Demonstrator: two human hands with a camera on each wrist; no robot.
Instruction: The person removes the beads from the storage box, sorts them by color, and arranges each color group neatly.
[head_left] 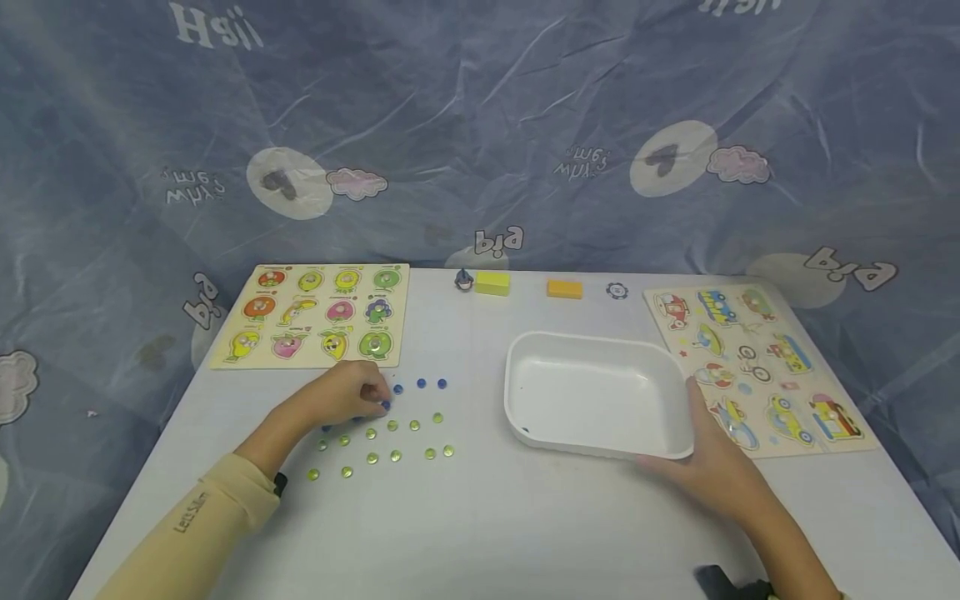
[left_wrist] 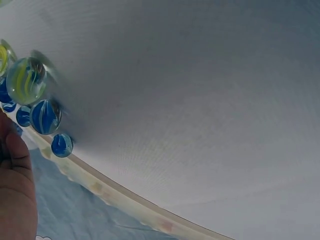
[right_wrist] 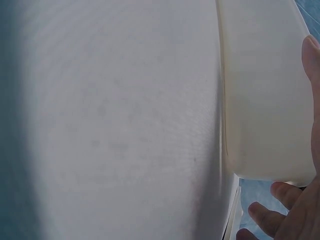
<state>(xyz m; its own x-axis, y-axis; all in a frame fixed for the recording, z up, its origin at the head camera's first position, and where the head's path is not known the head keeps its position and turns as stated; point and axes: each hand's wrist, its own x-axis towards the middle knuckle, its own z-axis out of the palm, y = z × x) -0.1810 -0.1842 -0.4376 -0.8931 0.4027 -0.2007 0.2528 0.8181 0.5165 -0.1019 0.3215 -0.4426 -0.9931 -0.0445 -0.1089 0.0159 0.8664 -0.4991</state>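
Note:
My left hand [head_left: 343,397] is low over the table, fingers curled, with thumb and fingertips at a blue marble [head_left: 386,406]. More blue marbles [head_left: 422,383] lie in a row beside and under it. Two rows of yellow-green marbles [head_left: 372,458] lie nearer to me. In the left wrist view, a blue-streaked marble [left_wrist: 45,117] and a yellow-streaked marble [left_wrist: 26,81] are close to the fingertips. With the right hand [head_left: 716,471] I grip the right end of a white plastic tray [head_left: 585,447], thumb along its near side and fingers round the corner.
Behind the left hand lies a fruit picture puzzle board [head_left: 311,315]. A vehicle puzzle board [head_left: 765,375] is at the right, beside the tray. Along the back edge are a yellow-green block [head_left: 492,283], an orange block [head_left: 564,289] and two small dark-patterned pieces.

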